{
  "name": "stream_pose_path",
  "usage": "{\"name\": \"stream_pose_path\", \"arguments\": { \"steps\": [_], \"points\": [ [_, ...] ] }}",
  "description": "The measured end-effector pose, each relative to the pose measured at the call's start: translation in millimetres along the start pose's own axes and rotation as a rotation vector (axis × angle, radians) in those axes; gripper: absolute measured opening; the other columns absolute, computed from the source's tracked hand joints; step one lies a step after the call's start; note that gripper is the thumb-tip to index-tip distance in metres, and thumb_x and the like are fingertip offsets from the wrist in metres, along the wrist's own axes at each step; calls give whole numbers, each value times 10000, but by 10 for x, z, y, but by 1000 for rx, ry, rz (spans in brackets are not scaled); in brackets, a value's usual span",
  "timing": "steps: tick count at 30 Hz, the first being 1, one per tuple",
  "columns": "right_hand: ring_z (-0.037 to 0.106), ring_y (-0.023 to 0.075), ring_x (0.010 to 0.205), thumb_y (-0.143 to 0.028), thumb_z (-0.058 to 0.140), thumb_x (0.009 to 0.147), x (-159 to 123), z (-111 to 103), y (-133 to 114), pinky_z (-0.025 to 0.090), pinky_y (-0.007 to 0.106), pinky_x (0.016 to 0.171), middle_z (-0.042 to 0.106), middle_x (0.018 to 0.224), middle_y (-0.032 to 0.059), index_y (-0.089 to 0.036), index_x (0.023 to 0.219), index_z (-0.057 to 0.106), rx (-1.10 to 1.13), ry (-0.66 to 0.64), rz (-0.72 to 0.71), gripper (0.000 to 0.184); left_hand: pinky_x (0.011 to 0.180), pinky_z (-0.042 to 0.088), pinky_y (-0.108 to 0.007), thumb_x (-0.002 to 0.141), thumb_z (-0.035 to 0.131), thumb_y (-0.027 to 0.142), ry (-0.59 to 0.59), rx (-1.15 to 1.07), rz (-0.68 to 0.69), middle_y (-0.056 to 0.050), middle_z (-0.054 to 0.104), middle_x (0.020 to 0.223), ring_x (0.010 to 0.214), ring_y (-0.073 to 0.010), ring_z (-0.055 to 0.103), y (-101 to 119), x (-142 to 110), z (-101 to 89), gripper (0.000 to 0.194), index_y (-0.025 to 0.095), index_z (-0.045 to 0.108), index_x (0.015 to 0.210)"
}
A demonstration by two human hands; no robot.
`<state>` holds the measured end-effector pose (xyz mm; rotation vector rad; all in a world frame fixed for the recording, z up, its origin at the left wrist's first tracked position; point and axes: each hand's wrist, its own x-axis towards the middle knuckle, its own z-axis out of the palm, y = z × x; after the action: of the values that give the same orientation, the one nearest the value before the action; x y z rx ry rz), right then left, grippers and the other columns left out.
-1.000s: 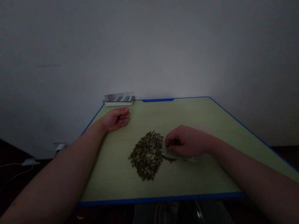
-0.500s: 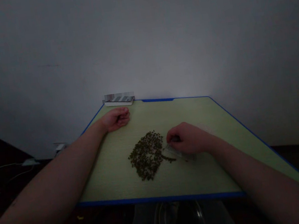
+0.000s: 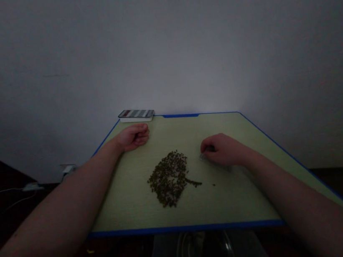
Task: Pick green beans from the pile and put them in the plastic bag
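A heap of small dark green and brown grains (image 3: 169, 177) lies spread on the pale, blue-edged table (image 3: 187, 132). From its right side a short narrow line of grains sticks out, with one stray bit further right. My right hand (image 3: 223, 150) is to the right of the heap, thumb and fingers pinched on a thin clear plastic piece (image 3: 203, 156); most of it is hidden by the hand, so its kind is unclear. My left hand (image 3: 134, 137) rests near the back left, fingers curled into a loose fist with nothing visible in it.
A phone on a white box (image 3: 136, 116) stands at the back left corner against the wall (image 3: 180, 51). Below the front edge, a round clear bowl (image 3: 179, 254) sits on my lap. A socket and cables (image 3: 34, 186) are at the left.
My right hand has moved right and slightly away from the heap, carrying the clear plastic piece. The short line of grains and the stray bit show more fully. My left hand stays put.
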<state>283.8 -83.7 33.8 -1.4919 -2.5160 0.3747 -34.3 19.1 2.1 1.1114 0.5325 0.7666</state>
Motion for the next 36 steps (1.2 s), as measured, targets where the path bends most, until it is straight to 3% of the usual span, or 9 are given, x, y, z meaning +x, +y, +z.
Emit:
{"name": "stream_pose_path", "arguments": {
  "steps": [8, 23, 36],
  "points": [
    [532, 113, 600, -131, 521, 716, 8, 113, -166, 367, 229, 577, 654, 702, 14, -166, 838, 688, 110, -88, -159, 210, 330, 225, -145, 767, 582, 207, -10, -14, -11, 49, 317, 510, 377, -46, 302, -10, 13, -29, 276, 153, 383, 583],
    [562, 124, 669, -136, 503, 764, 52, 162, -243, 390, 232, 629, 689, 790, 30, -167, 908, 701, 122, -69, -278, 247, 333, 223, -145, 764, 582, 191, 19, -5, -2, 53, 319, 511, 375, -43, 301, 1, 3, -8, 269, 152, 386, 585],
    [557, 125, 657, -111, 520, 744, 34, 168, -282, 393, 233, 622, 681, 779, 27, -171, 899, 698, 131, -135, -317, 244, 332, 217, -147, 762, 594, 198, 14, -19, -7, 51, 337, 504, 371, -42, 302, 2, 5, 0, 273, 152, 392, 585]
  ]
}}
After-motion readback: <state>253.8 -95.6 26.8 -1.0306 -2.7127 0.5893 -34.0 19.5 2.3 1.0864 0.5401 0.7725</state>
